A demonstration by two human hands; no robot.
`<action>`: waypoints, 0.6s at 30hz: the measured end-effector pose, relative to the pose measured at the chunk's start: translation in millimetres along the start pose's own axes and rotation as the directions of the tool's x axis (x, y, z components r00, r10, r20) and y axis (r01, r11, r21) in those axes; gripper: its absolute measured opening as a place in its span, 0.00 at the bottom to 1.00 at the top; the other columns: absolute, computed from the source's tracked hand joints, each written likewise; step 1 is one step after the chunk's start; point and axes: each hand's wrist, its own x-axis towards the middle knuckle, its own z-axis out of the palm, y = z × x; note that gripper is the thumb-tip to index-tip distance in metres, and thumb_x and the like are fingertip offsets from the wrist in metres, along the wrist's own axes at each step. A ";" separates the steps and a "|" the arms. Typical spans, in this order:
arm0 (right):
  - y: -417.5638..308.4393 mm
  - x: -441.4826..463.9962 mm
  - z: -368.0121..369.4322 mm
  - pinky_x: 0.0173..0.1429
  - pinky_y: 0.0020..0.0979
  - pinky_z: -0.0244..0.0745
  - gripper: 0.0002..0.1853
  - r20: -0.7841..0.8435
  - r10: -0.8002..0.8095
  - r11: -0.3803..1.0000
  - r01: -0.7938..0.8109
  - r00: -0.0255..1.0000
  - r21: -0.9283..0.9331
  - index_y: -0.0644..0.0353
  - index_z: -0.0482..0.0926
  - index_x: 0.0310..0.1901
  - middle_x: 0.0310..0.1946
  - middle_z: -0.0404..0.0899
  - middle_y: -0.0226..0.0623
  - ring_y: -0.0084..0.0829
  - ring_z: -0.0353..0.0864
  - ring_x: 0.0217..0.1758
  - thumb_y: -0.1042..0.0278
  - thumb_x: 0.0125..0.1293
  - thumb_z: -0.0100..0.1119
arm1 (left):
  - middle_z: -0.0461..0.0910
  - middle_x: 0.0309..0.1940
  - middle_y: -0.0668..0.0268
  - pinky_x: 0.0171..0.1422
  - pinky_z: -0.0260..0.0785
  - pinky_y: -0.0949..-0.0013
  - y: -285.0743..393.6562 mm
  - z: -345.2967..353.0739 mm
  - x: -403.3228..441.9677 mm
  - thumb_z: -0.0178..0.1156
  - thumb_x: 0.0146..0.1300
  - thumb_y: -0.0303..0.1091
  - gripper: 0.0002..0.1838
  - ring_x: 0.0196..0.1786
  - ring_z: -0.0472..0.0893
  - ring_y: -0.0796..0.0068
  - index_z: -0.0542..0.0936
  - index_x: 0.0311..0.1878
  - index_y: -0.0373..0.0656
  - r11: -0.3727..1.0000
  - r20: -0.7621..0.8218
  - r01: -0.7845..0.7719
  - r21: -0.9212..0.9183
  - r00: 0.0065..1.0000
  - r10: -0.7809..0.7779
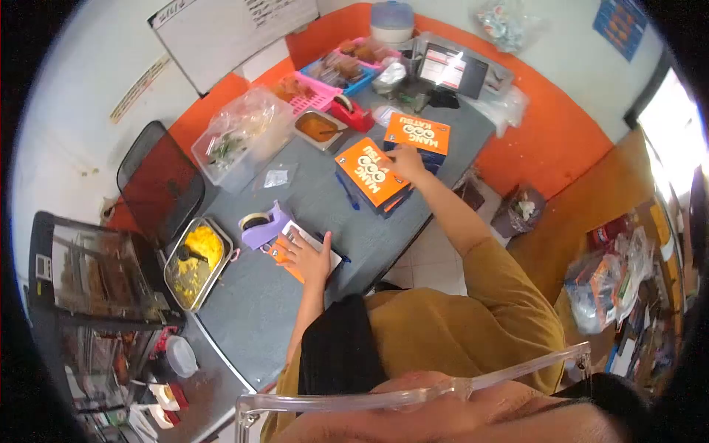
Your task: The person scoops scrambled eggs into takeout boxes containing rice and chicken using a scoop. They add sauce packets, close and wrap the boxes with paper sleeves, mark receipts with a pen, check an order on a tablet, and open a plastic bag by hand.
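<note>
My left hand (305,255) lies spread on an orange card or box (286,260) with white paper (293,235) beside it, close to the purple tape dispenser (266,227). My right hand (403,162) rests on the near stack of orange boxes (369,177), at its upper right edge; its fingers look bent, and whether they grip a box is unclear. Just behind stands a second orange box stack (419,134). A blue pen (348,193) lies left of the near stack, and another pen (343,257) is beside my left hand.
A metal tray of yellow food (198,262) stands at the left. Farther back are a plastic tub (229,171), a tray of orange sauce (319,130), a red tape dispenser (351,114), a pink basket (314,94) and a tablet (450,70).
</note>
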 end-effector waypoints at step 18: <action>180.3 84.4 -67.5 0.47 0.63 0.65 0.38 0.806 0.073 0.624 -0.657 0.588 0.423 0.49 0.60 0.61 0.60 0.60 0.48 0.52 0.66 0.56 0.37 0.53 0.52 | 0.51 0.62 0.55 0.62 0.53 0.53 24.3 -17.9 -56.1 0.70 0.29 0.39 0.41 0.62 0.57 0.50 0.70 0.55 0.50 0.976 -0.184 0.183 -0.115 0.962 -0.202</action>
